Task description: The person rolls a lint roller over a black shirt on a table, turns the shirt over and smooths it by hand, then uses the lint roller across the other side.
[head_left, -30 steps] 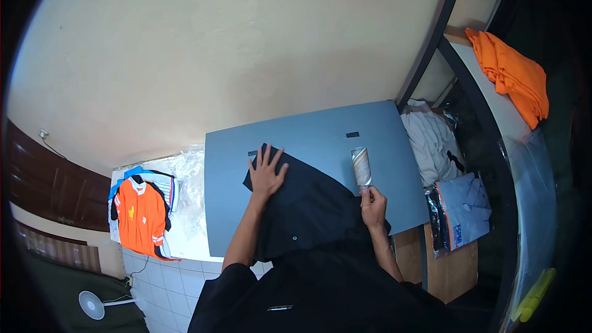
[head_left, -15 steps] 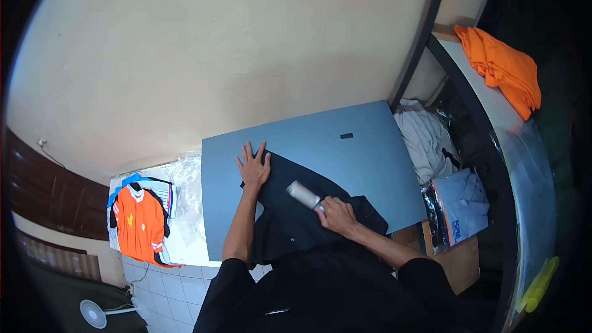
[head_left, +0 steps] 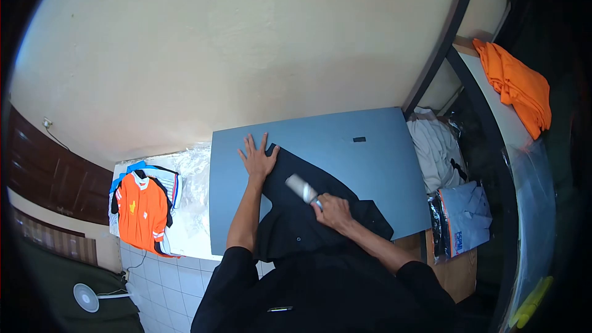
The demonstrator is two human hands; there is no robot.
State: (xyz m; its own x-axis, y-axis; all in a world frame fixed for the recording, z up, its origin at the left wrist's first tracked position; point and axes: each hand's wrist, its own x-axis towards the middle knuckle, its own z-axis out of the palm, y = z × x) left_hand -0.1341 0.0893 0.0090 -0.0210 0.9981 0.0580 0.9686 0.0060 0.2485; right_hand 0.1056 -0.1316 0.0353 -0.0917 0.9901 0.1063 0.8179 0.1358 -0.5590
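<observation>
Black cloth garment (head_left: pixel 311 169), mostly flat, narrowing toward eleven o'clock, on blue-grey flat board (head_left: pixel 327 131). Our right hand (head_left: pixel 335 213) curls round white tube-shaped roller (head_left: pixel 300 189) over it. Our left hand (head_left: pixel 258 161), gripping nothing, spreads by narrow end. Bare board past one-o'clock edge.

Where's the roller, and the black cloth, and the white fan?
Roller (head_left: pixel 299 187): head view, on its pale cylinder.
Black cloth (head_left: pixel 285 217): head view, on the fabric below the roller.
White fan (head_left: pixel 86 298): head view, on its round front.

The right hand (head_left: pixel 333 211) hides most of the handle of the roller (head_left: pixel 301 189); the black garment's (head_left: pixel 324 184) near end blends into the dark shirt (head_left: pixel 320 290); the lettering (head_left: pixel 458 242) is too small to read.
</observation>
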